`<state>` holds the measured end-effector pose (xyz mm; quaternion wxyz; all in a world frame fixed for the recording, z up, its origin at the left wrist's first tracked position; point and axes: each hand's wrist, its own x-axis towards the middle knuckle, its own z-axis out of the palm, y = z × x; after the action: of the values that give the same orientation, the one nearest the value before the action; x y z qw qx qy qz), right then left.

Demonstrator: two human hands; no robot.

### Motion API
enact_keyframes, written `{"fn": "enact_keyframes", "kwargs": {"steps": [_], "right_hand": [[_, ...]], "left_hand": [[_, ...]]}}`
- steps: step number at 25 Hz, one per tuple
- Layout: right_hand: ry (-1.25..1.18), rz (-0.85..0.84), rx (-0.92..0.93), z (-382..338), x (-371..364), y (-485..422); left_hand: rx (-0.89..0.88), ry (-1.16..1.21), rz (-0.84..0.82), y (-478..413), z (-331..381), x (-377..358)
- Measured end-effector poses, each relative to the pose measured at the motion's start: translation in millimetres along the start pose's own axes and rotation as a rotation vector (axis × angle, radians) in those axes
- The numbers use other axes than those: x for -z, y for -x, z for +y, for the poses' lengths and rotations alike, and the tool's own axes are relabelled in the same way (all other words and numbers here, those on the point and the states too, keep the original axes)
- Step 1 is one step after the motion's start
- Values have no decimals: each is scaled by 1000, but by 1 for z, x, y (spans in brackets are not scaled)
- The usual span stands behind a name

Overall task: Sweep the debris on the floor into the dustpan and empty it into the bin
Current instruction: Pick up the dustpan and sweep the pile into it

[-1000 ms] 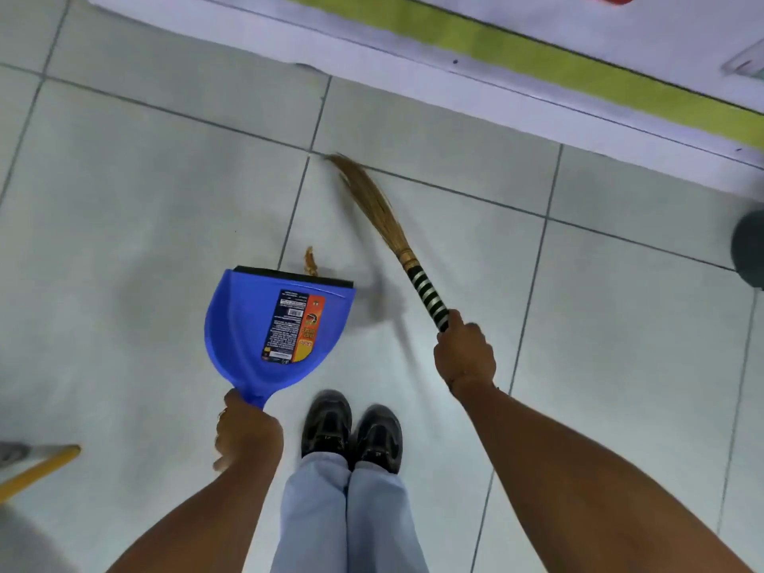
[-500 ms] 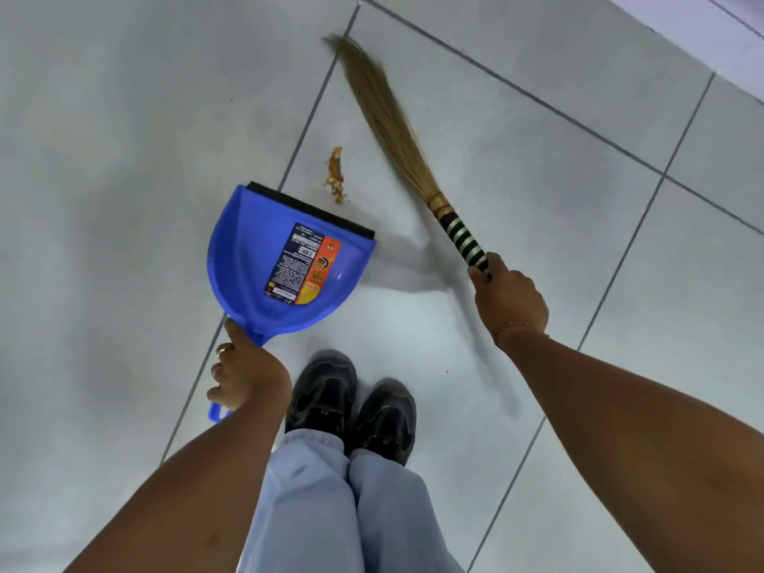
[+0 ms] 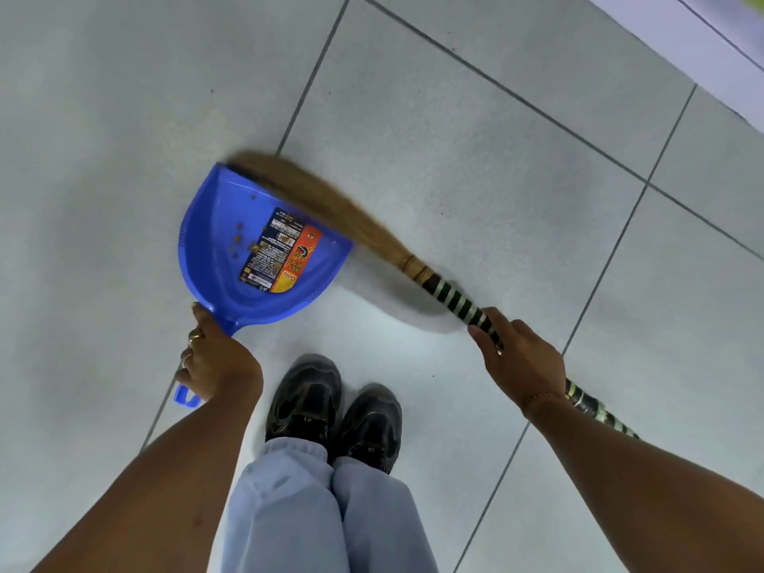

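A blue dustpan with a printed label lies flat on the grey tiled floor, left of centre. My left hand grips its handle at the near end. Small brown debris crumbs lie scattered inside the pan. My right hand holds the black-and-white striped handle of a straw broom. The broom's bristles, blurred by motion, lie across the far lip of the pan and hide its front edge. The bin is not in view.
My two black shoes and pale blue trouser legs stand just behind the pan. A pale wall base runs across the top right corner. Grey tiles with dark grout lines spread all around.
The broom swept leftward onto the pan's lip. The small debris pile that lay in front of the pan is now scattered inside it. The view has moved in closer.
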<state>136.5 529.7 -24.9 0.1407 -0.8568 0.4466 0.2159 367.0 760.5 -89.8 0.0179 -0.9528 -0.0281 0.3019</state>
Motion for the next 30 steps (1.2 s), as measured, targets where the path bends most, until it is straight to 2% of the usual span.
{"fn": "enact_keyframes", "kwargs": {"steps": [4,7,13,16,19,21,23,26,28,30], "right_hand": [[-94,-4,-264,-17,-3,-10],[-88,-53,-347,-34,-8,-22],[97,-139,-57,-39,-7,1],[69,-101,-14,-28,-3,25],[-15,67,-91,-25,-8,28],[-65,23,-246,-32,-9,15],[-35,-46,-290,-42,-12,4],[49,-87,-129,-56,-14,1],[121,-172,-6,-58,-17,9],[118,-176,34,-56,-15,20]], "left_hand": [[43,76,13,-1,-2,-2],[48,59,33,2,-15,-2],[23,-14,18,1,-35,4],[6,-2,18,-2,-38,4],[1,41,18,-3,-44,2],[16,69,30,-1,-50,1],[40,68,39,-1,-59,1],[69,19,45,-3,-73,6],[79,1,44,-6,-76,9],[77,5,53,-6,-74,9]]}}
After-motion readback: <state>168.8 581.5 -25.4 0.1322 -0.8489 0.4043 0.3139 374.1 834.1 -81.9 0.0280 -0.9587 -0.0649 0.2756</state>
